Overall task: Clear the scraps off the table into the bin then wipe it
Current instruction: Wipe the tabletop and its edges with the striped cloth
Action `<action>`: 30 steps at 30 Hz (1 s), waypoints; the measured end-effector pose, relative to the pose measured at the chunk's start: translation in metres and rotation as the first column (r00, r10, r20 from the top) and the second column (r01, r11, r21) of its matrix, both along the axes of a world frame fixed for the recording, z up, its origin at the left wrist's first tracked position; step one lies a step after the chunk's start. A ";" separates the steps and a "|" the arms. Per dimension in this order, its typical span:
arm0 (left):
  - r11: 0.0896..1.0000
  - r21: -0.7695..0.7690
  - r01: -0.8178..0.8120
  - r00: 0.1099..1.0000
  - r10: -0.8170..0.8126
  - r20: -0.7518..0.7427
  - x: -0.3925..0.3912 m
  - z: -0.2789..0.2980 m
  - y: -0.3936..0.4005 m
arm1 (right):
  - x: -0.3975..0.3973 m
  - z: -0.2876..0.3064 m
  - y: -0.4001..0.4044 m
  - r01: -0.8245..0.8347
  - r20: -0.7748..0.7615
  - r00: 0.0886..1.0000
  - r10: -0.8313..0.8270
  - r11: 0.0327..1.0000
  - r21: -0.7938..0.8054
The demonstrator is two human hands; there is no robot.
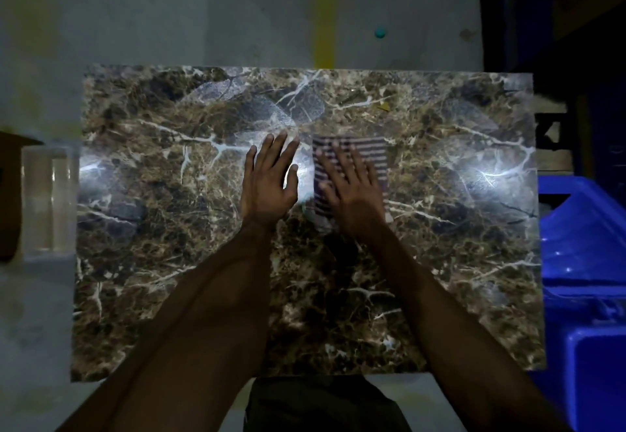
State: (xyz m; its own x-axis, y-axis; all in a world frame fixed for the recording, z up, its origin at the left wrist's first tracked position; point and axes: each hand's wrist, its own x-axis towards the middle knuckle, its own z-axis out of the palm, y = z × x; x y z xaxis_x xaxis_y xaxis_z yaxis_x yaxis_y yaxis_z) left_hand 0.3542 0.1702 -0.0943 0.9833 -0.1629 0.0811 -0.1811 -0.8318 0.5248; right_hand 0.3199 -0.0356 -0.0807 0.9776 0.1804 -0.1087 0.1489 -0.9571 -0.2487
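Pressing my right hand (349, 191), fingers straight, on the striped cloth (372, 157).
My left hand (269, 180) lies flat, fingers spread, on the marble table (169, 262).

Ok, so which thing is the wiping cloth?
Find the brown marble table. Near its middle, two hands lie side by side. The cloth is under the right hand, whose straight fingers press on it; it alone has dark and white stripes.

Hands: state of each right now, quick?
Left hand: open, fingers straight, flat on the table.
Right hand: open, fingers spread, pressing the striped cloth.
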 end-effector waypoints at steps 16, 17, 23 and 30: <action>0.987 -0.072 -0.141 0.990 0.143 0.020 0.004 -0.011 0.001 | 0.056 -0.004 0.066 -0.012 0.051 0.999 0.009 0.998 0.069; 0.982 -0.095 -0.163 0.986 0.165 0.021 0.004 -0.013 0.001 | 0.071 -0.003 0.072 -0.046 0.031 0.999 0.044 0.996 0.082; 0.974 -0.067 -0.218 0.972 0.223 0.081 0.003 -0.022 0.000 | 0.120 -0.007 0.072 -0.230 0.099 0.970 0.222 0.971 0.070; 0.986 0.017 -0.165 0.984 0.163 0.071 0.002 -0.012 -0.002 | 0.150 -0.001 0.026 -0.108 0.013 0.994 0.108 0.992 0.069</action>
State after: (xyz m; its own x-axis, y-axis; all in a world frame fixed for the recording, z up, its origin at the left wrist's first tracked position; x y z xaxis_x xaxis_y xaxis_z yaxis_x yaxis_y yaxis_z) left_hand 0.3561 0.1678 -0.1061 0.9889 -0.0025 0.1483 -0.0766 -0.8649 0.4961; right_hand 0.4696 -0.0093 -0.0818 0.9529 0.2917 -0.0836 0.2528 -0.9156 -0.3125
